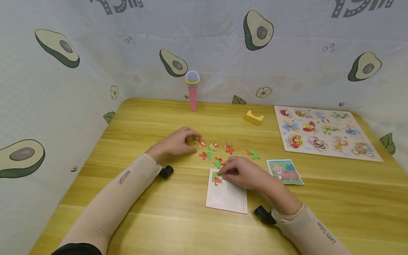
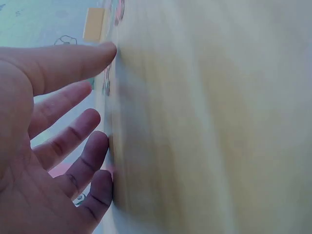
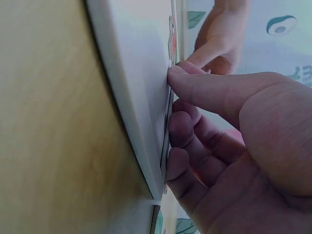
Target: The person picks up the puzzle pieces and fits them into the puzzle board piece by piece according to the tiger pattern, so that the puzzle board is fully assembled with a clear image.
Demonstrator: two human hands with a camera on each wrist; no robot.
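Over the top of a pale puzzle tray, my right hand has thumb and forefinger together at the edge of a red-and-green puzzle piece in the tray's upper left corner. In the right wrist view, the right hand's other fingers bend against the tray's surface. My left hand rests on the table with fingers apart and loosely bent, its fingertips beside a loose tiger-face piece. The left wrist view shows nothing in the left hand's palm.
Several loose pieces lie beyond the tray. A tiger picture card sits right of it, partly behind the right wrist. Farther back are an insect puzzle board, a yellow arched block and an upright pink toy microphone.
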